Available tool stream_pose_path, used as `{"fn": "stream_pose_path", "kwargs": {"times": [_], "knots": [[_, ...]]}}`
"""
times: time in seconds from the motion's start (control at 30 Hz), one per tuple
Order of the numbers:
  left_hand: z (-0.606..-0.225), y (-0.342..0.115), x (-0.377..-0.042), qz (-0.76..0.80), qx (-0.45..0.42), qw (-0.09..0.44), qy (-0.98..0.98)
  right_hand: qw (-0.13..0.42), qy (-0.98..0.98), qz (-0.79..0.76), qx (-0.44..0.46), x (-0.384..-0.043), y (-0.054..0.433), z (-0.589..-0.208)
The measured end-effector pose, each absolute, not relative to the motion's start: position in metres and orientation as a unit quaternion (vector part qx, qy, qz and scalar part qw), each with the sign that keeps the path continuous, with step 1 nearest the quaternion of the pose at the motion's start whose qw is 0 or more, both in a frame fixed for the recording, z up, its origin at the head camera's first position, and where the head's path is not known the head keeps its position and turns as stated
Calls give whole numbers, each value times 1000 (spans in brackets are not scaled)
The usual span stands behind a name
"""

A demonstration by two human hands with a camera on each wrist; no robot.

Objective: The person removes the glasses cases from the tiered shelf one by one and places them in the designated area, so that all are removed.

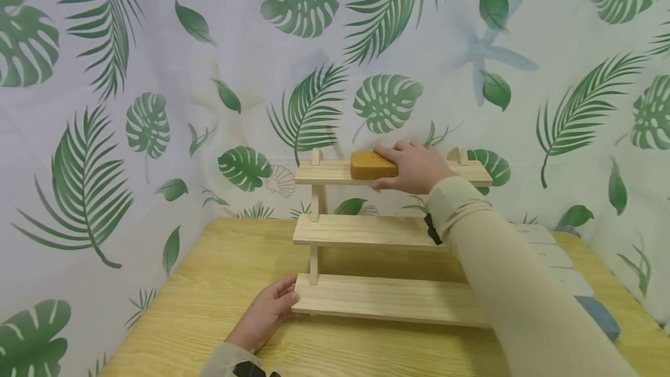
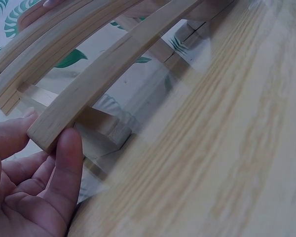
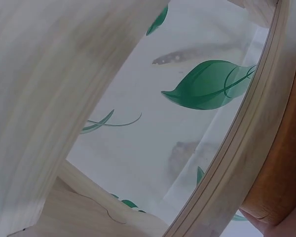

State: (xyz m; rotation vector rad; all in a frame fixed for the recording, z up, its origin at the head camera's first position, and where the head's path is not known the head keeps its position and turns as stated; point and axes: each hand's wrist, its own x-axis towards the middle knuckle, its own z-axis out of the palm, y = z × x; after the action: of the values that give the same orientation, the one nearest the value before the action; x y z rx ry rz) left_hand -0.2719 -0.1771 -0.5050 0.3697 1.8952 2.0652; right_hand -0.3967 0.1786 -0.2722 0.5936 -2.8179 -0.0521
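A three-tier light wooden display rack (image 1: 387, 298) stands on the table. On its top shelf (image 1: 330, 170) lies an orange-brown block (image 1: 366, 166) with rounded corners. My right hand (image 1: 421, 167) grips the block from its right side, fingers over the back and thumb at the front. In the right wrist view the block (image 3: 281, 173) shows at the right edge, beside the shelf board. Down at the bottom tier, my left hand (image 1: 267, 310) pinches the left end of the board. The left wrist view has the thumb and fingers of that hand (image 2: 34, 192) round the board's end (image 2: 64, 116).
To the right of the rack, partly behind my right sleeve (image 1: 502, 272), several pale flat pieces (image 1: 555, 255) lie in a row with a blue piece (image 1: 599, 313) at the near end. A leaf-patterned cloth (image 1: 235, 63) hangs behind the wooden table (image 1: 220, 266).
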Motion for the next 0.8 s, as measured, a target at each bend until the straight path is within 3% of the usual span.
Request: {"fn": "stream_pose_path", "kwargs": {"times": [0.8], "knots": [[-509, -175, -273, 712, 133, 147, 674, 172, -951, 5, 256, -350, 214, -274]]}}
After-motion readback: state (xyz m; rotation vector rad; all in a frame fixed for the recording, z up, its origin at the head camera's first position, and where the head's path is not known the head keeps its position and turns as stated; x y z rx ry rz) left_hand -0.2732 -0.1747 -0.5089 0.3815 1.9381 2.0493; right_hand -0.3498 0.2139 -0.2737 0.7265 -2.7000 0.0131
